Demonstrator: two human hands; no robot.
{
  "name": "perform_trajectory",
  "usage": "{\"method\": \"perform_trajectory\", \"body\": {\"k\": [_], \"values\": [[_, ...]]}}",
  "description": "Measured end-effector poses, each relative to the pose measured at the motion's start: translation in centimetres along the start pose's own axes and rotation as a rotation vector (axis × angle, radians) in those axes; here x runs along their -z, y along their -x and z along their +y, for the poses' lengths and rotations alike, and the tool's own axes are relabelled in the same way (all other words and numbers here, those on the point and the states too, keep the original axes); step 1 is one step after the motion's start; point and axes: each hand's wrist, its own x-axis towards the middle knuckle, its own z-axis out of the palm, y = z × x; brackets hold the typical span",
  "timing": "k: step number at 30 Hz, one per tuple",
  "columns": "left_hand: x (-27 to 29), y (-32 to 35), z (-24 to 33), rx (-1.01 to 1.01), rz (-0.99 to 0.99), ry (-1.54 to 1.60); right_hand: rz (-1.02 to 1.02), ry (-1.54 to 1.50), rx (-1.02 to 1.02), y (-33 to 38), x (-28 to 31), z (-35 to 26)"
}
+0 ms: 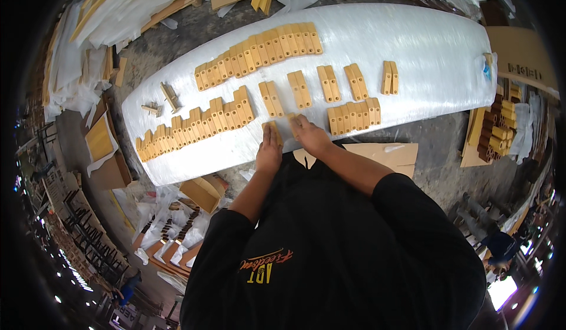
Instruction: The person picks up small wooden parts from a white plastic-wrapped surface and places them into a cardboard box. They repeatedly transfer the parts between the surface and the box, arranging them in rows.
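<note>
My black sleeves lead to both hands: left hand [269, 152] pinching one flat, tan wooden block [273, 131], right hand [311, 136] pressing another block [292, 119] onto the plastic-wrapped worktop [424, 53].

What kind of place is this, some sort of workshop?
Probably a woodworking or furniture workshop. Both hands, left and right, lay small wooden blocks in rows on a white wrapped table. More wood pieces are stacked at the right, and cardboard and plastic sheeting lie about.
</note>
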Motion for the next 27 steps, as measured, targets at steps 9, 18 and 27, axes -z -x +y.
{"method": "perform_trajectory", "body": {"k": [9, 18, 27], "values": [[1.8, 0.4, 0.7, 0.041, -0.058, 0.033, 0.004, -0.057, 0.051, 0.4, 1.0, 0.5], [5.4, 2.3, -3.3, 0.188, 0.502, 0.151, 0.015, -0.099, 0.126, -0.9, 2.4, -1.6], [13.0, -1.2, -14.4, 0.162, 0.599, 0.02, 0.074, -0.009, 0.239, -10.1, 0.0, -12.6]]}}
